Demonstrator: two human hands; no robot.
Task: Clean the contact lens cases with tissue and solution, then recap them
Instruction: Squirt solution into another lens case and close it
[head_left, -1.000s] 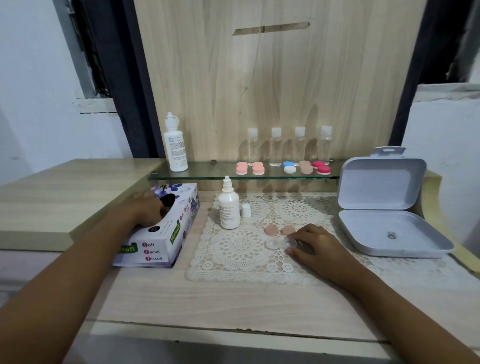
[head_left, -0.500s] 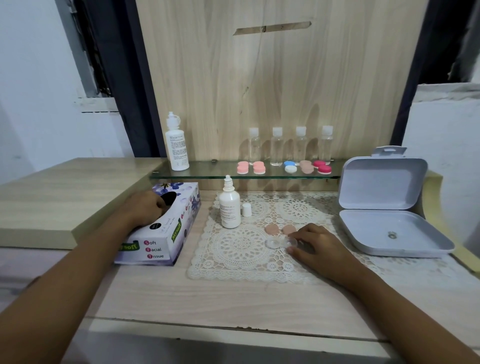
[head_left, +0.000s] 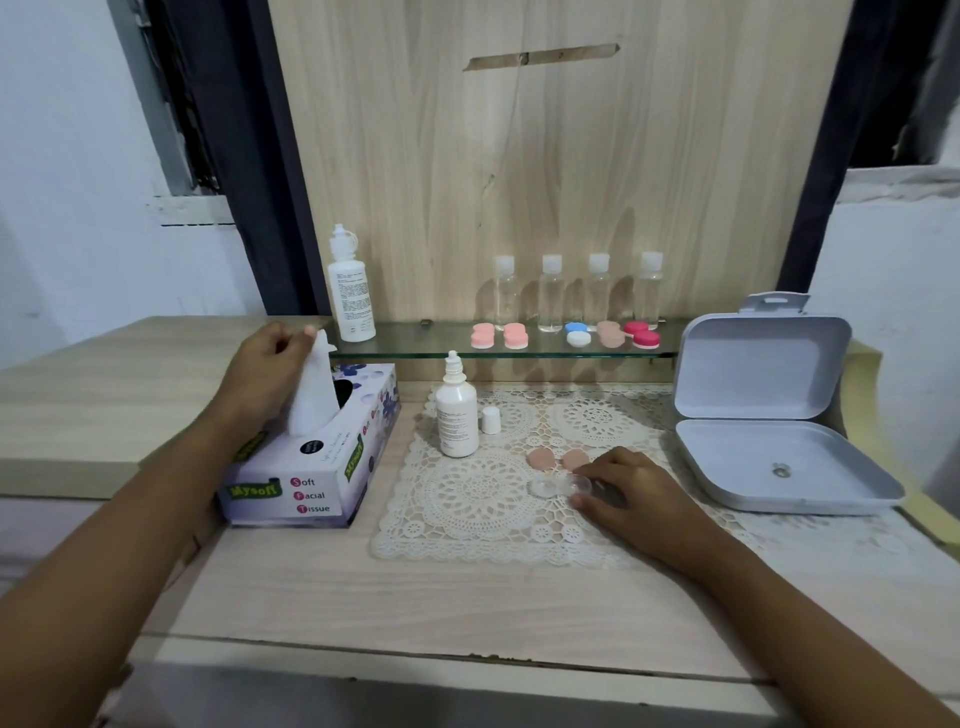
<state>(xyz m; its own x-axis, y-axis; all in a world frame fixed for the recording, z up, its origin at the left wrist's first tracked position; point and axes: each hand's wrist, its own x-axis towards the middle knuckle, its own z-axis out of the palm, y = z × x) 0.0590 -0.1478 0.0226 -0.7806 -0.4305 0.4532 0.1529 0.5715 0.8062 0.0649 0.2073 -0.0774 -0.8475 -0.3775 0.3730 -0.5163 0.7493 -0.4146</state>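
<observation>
1. My left hand (head_left: 265, 364) pinches a white tissue (head_left: 314, 395) that stands up out of the tissue box (head_left: 311, 467) on the surface (head_left: 415, 597);
2. My right hand (head_left: 631, 493) rests on the lace mat (head_left: 478, 499), fingers curled on the clear lens case (head_left: 553, 486);
3. Two peach caps (head_left: 557, 459) lie just behind it; the uncapped solution bottle (head_left: 456, 415) stands near.

This looks like a home dressing table (head_left: 467, 597). It has a lace mat (head_left: 467, 519), a tissue box (head_left: 311, 483), a glass shelf (head_left: 498, 349) with small bottles (head_left: 550, 296), and lens cases (head_left: 514, 335).
</observation>
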